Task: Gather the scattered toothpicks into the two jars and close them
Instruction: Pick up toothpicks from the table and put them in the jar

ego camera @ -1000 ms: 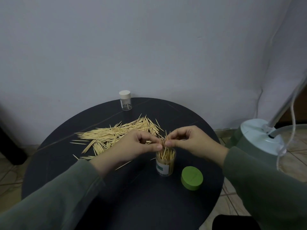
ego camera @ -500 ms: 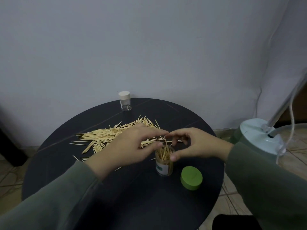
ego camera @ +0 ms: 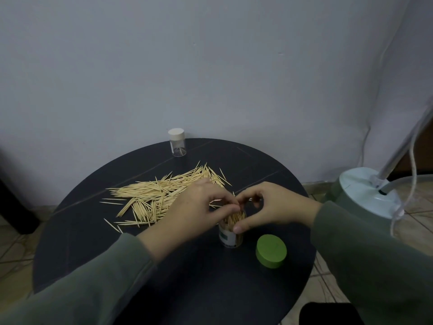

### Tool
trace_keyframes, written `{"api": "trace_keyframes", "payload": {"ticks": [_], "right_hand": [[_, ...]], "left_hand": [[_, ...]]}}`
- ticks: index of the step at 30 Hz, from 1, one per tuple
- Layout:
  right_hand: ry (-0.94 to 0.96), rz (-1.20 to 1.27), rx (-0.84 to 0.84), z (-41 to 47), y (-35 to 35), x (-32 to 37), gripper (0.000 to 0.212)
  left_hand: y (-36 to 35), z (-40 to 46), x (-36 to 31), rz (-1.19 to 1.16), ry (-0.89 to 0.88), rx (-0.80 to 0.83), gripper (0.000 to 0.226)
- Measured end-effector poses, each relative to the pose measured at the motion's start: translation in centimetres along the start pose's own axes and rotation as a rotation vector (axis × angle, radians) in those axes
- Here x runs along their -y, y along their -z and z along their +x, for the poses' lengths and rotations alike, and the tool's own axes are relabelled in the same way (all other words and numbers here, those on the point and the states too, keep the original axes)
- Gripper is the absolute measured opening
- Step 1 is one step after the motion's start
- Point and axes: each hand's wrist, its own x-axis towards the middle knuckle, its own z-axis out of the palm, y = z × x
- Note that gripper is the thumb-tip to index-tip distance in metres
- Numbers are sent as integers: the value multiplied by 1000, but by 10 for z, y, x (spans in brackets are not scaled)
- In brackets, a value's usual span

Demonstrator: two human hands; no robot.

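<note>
Both hands are over the open jar (ego camera: 230, 235) near the table's (ego camera: 93, 249) front right. Left hand (ego camera: 199, 212) has fingers curled at the rim, apparently pinching toothpicks; can't tell for sure. Right hand (ego camera: 267, 207) is curled around the jar mouth, thumb on its side. Loose toothpicks (ego camera: 159, 195) piled just left. Green lid (ego camera: 271, 254) just right of jar. Capped jar (ego camera: 177, 142) at far edge.
</note>
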Motion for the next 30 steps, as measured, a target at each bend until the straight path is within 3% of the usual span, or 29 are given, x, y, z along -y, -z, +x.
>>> {"api": "trace_keyframes", "payload": {"ticks": [5,10,16,21,26,30], "right_hand": [[5,9,-8,0,0,0,47],[-25,12,3,1,1,0,52],[-15,2,3,0,1,1,49],[-18,-3,12,2,0,-1,49],[-78,-88,68,2,4,-1,59],[-157,-250,83,5,6,-3,53]], "left_hand": [[3,2,-1,-18,1,67,33],[20,3,9,-64,83,81,10],[16,2,7,-138,110,242,19],[14,3,3,-193,130,114,22],[5,2,-1,-154,203,138,12],[7,5,1,-235,343,-36,8]]}}
